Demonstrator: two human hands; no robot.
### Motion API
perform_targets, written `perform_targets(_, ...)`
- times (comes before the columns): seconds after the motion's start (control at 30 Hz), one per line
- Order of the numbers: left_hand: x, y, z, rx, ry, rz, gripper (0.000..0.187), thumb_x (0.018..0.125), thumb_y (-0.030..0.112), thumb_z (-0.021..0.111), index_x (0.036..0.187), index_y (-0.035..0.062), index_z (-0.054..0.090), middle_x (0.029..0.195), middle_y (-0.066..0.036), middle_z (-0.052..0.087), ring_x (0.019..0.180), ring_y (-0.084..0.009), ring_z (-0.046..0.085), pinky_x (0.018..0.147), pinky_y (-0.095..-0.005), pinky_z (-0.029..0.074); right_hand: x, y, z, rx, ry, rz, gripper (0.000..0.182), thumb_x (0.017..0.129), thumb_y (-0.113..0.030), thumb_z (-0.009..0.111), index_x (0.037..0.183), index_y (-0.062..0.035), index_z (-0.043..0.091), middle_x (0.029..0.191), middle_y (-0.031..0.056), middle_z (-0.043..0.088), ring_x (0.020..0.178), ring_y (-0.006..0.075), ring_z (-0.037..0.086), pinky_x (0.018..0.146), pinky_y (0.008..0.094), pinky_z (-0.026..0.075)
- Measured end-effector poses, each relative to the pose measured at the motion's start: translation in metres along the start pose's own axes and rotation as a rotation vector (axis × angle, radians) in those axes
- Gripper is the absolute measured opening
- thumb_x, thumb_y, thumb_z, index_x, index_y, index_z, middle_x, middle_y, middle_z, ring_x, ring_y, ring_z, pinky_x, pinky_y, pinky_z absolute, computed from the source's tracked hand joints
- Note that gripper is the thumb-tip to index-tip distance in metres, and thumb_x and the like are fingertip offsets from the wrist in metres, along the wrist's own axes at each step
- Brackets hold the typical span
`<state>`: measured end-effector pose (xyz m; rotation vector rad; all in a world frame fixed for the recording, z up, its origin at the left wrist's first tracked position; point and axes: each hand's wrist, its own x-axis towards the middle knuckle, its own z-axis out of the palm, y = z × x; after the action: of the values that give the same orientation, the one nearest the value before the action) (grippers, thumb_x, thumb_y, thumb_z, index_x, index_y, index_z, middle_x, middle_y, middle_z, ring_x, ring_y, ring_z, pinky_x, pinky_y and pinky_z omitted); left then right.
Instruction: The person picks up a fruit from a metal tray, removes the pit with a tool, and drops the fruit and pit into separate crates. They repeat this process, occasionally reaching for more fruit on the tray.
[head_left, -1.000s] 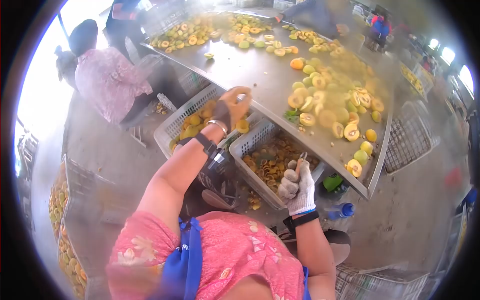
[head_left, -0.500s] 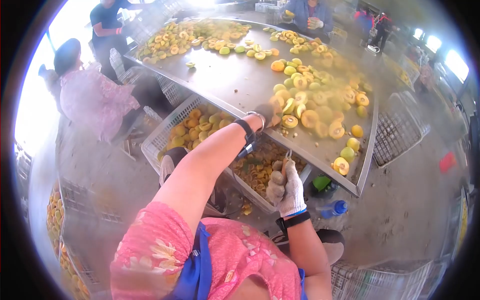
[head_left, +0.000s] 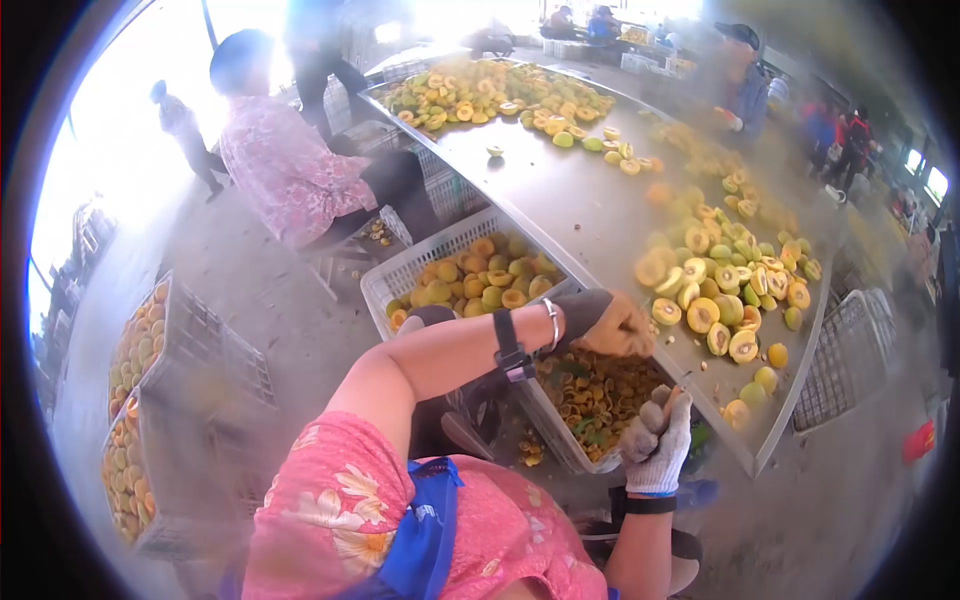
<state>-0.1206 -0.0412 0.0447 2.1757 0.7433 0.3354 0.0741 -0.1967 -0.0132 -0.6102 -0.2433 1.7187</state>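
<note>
My left hand (head_left: 618,326), in a brown and orange glove, is closed at the near edge of the metal table (head_left: 560,215), over a crate (head_left: 545,415) of cut fruit pieces. Whatever its fingers hold is hidden. Lower right, my right hand (head_left: 658,440) in a whitish knitted glove grips a small tool (head_left: 683,384) with a thin metal tip pointing up. Halved yellow-green fruit (head_left: 703,315) lies on the table just beyond my left hand. A pale crate (head_left: 378,290) of orange and yellow fruit stands left of the pieces crate.
A seated person (head_left: 290,165) in a pink patterned top is at left; another person (head_left: 740,85) is across the table. Fruit-filled crates (head_left: 215,350) stand at lower left. An empty-looking crate (head_left: 850,350) and a red object (head_left: 918,441) are at right.
The view has swung left, so the table and crates appear farther right. My left hand has drawn back from the fruit along the table edge, closer to my right hand, which still grips the tool.
</note>
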Motion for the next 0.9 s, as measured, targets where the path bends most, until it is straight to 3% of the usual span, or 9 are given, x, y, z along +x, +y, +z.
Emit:
perform_targets(0.1, 0.053, -0.047, -0.003, 0.389, 0.304, -0.058, 0.043, 0.081, 0.025, 0.073, 0.12, 0.0099, 0.064, 0.13, -0.016, 0.058, 0.116, -0.037, 0.06, 0.1, -0.0395, 0.048, 0.001, 0.001, 0.002, -0.05, 0.038, -0.009, 0.036, 0.102, -0.05, 0.051, 0.104, -0.0143, 0.057, 0.063, -0.004, 0.044, 0.039, 0.0085, 0.034, 0.034, 0.0246, 0.027)
perform_targets(0.27, 0.116, -0.055, -0.015, 0.416, 0.383, -0.294, 0.061, 0.08, 0.016, 0.067, 0.138, 0.0124, 0.048, 0.138, -0.019, 0.051, 0.123, -0.0383, 0.055, 0.103, -0.0415, 0.046, 0.007, 0.001, 0.004, -0.048, 0.031, 0.033, 0.038, 0.101, -0.053, 0.051, 0.104, -0.0154, 0.057, 0.064, -0.0039, 0.043, 0.041, 0.0091, 0.034, 0.035, 0.0251, 0.029)
perform_targets(0.37, 0.156, -0.103, 0.006, 0.194, 0.449, -0.346, 0.059, 0.075, 0.016, 0.07, 0.132, 0.0092, 0.055, 0.136, -0.023, 0.054, 0.127, -0.0397, 0.053, 0.102, -0.0425, 0.048, 0.007, 0.0, 0.009, -0.074, 0.05, 0.05, 0.037, 0.102, -0.053, 0.049, 0.101, -0.0168, 0.056, 0.063, -0.0052, 0.04, 0.041, 0.0085, 0.033, 0.036, 0.0243, 0.027)
perform_targets(0.5, 0.168, -0.111, 0.003, 0.433, 0.483, -0.359, 0.049, 0.073, 0.023, 0.075, 0.117, 0.0038, 0.064, 0.119, -0.023, 0.066, 0.114, -0.0377, 0.063, 0.096, -0.0412, 0.052, 0.009, -0.001, 0.009, -0.075, 0.044, 0.097, 0.036, 0.102, -0.053, 0.049, 0.1, -0.0176, 0.056, 0.061, -0.006, 0.038, 0.04, 0.008, 0.03, 0.037, 0.0243, 0.026)
perform_targets(0.57, 0.148, -0.089, -0.004, 0.405, 0.391, -0.411, 0.055, 0.073, 0.029, 0.078, 0.119, 0.0032, 0.063, 0.112, -0.022, 0.07, 0.106, -0.0355, 0.067, 0.092, -0.0391, 0.053, 0.011, 0.001, 0.008, -0.092, 0.053, 0.081, 0.036, 0.102, -0.053, 0.048, 0.1, -0.0176, 0.056, 0.061, -0.0054, 0.039, 0.04, 0.0085, 0.03, 0.037, 0.0249, 0.025)
perform_targets(0.63, 0.144, -0.116, -0.004, 0.352, 0.36, -0.338, 0.061, 0.07, 0.033, 0.081, 0.121, 0.003, 0.063, 0.111, -0.02, 0.071, 0.105, -0.0316, 0.068, 0.089, -0.037, 0.054, 0.013, 0.004, 0.009, -0.094, 0.087, 0.09, 0.035, 0.103, -0.052, 0.047, 0.099, -0.0176, 0.056, 0.061, -0.0042, 0.041, 0.04, 0.0092, 0.031, 0.037, 0.0252, 0.024)
perform_targets(0.67, 0.139, -0.106, -0.008, 0.357, 0.287, -0.349, 0.062, 0.071, 0.032, 0.082, 0.122, 0.0016, 0.063, 0.109, -0.018, 0.071, 0.101, -0.0255, 0.068, 0.087, -0.0349, 0.053, 0.015, 0.006, 0.009, -0.119, 0.084, 0.084, 0.035, 0.103, -0.051, 0.047, 0.1, -0.0175, 0.056, 0.062, -0.0041, 0.042, 0.04, 0.0094, 0.032, 0.037, 0.0253, 0.025)
perform_targets(0.8, 0.116, -0.086, 0.003, -0.308, 0.499, -0.276, 0.051, 0.077, 0.019, 0.076, 0.122, 0.0019, 0.061, 0.108, -0.011, 0.068, 0.095, -0.0211, 0.066, 0.085, -0.0338, 0.054, 0.016, 0.011, 0.016, -0.298, 0.113, 0.04, 0.032, 0.103, -0.048, 0.05, 0.102, -0.0172, 0.057, 0.063, -0.0039, 0.047, 0.041, 0.009, 0.037, 0.037, 0.0248, 0.028)
perform_targets(0.9, 0.088, -0.069, 0.025, -0.949, 0.677, -0.023, 0.047, 0.082, 0.007, 0.067, 0.127, 0.0027, 0.055, 0.11, -0.01, 0.065, 0.098, -0.0227, 0.065, 0.088, -0.0333, 0.055, 0.023, 0.018, 0.015, -0.473, 0.161, -0.064, 0.028, 0.102, -0.045, 0.053, 0.104, -0.0173, 0.058, 0.065, -0.004, 0.05, 0.042, 0.0077, 0.041, 0.038, 0.0239, 0.031)
